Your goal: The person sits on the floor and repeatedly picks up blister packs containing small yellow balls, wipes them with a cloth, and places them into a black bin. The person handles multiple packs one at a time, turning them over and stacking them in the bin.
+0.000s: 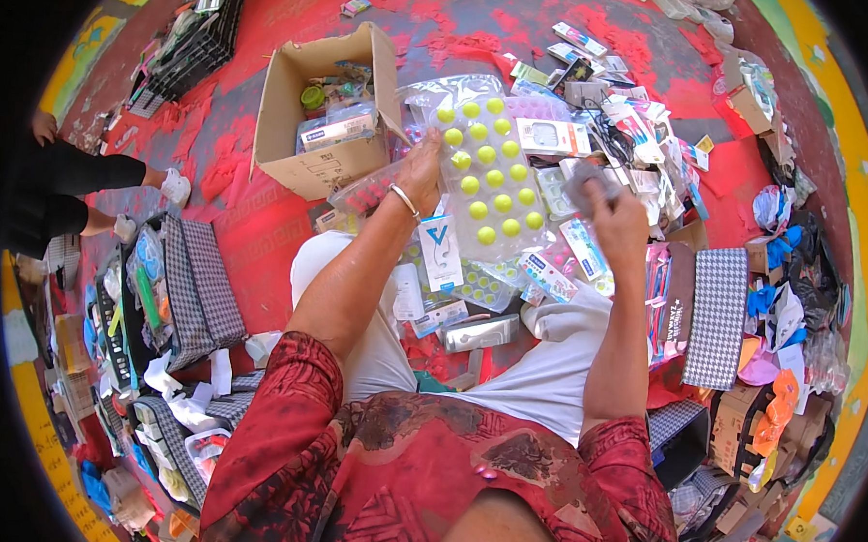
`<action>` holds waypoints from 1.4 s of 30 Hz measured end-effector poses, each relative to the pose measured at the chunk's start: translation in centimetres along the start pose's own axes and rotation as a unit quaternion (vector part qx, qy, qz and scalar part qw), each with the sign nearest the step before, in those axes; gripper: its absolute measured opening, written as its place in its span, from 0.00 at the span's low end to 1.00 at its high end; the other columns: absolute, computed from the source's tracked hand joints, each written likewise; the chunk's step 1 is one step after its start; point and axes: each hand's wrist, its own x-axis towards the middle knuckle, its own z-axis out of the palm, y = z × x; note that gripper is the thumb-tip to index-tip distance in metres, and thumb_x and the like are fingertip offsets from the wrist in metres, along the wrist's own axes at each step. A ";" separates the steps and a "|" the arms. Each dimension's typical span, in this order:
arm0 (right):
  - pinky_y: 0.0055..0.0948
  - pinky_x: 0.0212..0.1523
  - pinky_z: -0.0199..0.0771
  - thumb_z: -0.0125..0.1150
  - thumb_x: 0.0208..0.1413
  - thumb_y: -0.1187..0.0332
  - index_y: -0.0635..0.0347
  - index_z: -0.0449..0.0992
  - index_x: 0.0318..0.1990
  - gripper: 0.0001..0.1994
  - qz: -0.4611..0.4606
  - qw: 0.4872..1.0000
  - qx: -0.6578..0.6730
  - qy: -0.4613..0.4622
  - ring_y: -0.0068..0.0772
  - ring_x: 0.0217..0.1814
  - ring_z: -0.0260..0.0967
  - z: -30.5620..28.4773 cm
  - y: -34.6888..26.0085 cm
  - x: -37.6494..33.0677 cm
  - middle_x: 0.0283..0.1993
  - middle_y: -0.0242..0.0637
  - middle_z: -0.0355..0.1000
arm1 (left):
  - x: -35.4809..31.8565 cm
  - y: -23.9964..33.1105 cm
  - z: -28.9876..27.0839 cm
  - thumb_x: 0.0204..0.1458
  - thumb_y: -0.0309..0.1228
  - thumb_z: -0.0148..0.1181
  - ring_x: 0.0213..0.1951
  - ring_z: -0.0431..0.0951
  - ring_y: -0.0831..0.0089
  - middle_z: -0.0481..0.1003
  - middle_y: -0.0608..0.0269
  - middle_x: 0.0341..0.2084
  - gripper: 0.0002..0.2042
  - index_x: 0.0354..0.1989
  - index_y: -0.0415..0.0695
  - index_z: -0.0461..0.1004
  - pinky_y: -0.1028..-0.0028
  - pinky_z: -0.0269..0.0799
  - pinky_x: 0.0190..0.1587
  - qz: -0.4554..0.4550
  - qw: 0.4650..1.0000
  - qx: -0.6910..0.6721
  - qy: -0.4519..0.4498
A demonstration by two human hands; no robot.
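Head view: one clear sheet (477,169) with eighteen yellow-green balls (494,178) is pinched by the left hand (423,171); one blurred dark object (588,187) is clasped in the right hand (618,219).

The dark item (587,188) in the right hand (618,219) is blurred (kind unclear); the left edge cuts off a bystander (81,180).

Clear rectangular plastic sheet of round yellow-green pieces (494,177), slanting, at one o'clock from centre; small dark-grey object (590,185), blurred, at two.
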 end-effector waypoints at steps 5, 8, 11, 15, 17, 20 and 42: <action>0.31 0.32 0.69 0.52 0.52 0.57 0.56 0.71 0.45 0.17 -0.143 0.967 0.171 0.127 0.36 0.30 0.71 2.8 -2.8 1.2 0.29 0.43 0.73 | 0.1 -1.6 0.0 0.58 0.44 0.35 0.45 0.71 0.64 0.68 0.58 0.45 0.20 0.52 0.43 0.60 0.62 0.69 0.47 -0.013 0.998 0.022 -0.061; 0.35 0.29 0.68 0.54 0.49 0.55 0.54 0.72 0.44 0.18 -0.195 0.980 0.036 0.024 0.43 0.28 0.69 4.1 -3.6 -0.4 0.26 0.44 0.71 | 0.7 -2.1 -0.9 0.58 0.44 0.36 0.45 0.71 0.64 0.68 0.57 0.45 0.20 0.52 0.42 0.60 0.61 0.70 0.47 -0.004 0.994 0.017 -0.104; 0.35 0.26 0.67 0.57 0.47 0.54 0.55 0.74 0.40 0.17 -0.296 0.942 0.013 -0.159 0.41 0.27 0.69 3.7 -3.8 -2.3 0.25 0.43 0.71 | 1.1 -1.7 -1.7 0.58 0.44 0.37 0.43 0.72 0.64 0.69 0.57 0.44 0.21 0.50 0.40 0.61 0.63 0.70 0.46 0.013 1.000 -0.004 0.010; 0.31 0.22 0.66 0.61 0.44 0.58 0.55 0.76 0.36 0.14 -0.132 0.939 0.239 -0.211 0.35 0.24 0.69 2.9 -5.0 -2.9 0.23 0.42 0.70 | 0.1 -2.4 -0.3 0.56 0.44 0.40 0.36 0.73 0.63 0.72 0.53 0.37 0.21 0.43 0.37 0.67 0.65 0.69 0.38 0.061 0.965 0.243 0.076; 0.26 0.25 0.66 0.62 0.43 0.65 0.55 0.76 0.36 0.11 -0.195 0.965 0.174 -0.024 0.31 0.26 0.69 3.2 -5.6 -2.3 0.27 0.37 0.71 | -1.1 -2.9 0.7 0.55 0.43 0.41 0.34 0.73 0.58 0.72 0.48 0.31 0.20 0.39 0.37 0.69 0.63 0.67 0.36 0.129 0.875 0.466 0.026; 0.24 0.30 0.68 0.61 0.43 0.69 0.55 0.76 0.37 0.11 -0.318 0.945 -0.035 0.065 0.31 0.31 0.71 3.6 -5.3 -1.0 0.32 0.37 0.72 | -2.8 -4.0 2.2 0.54 0.41 0.41 0.32 0.71 0.48 0.70 0.40 0.24 0.19 0.32 0.35 0.69 0.61 0.65 0.34 0.208 0.787 0.578 -0.065; 0.29 0.39 0.71 0.65 0.41 0.69 0.64 0.70 0.43 0.19 0.097 0.766 0.628 -0.096 0.29 0.38 0.70 -0.1 0.2 2.0 0.39 0.38 0.72 | -4.4 0.0 3.5 0.56 0.44 0.43 0.42 0.67 0.79 0.69 0.69 0.39 0.21 0.51 0.42 0.63 0.77 0.64 0.44 -0.030 0.911 0.353 -0.212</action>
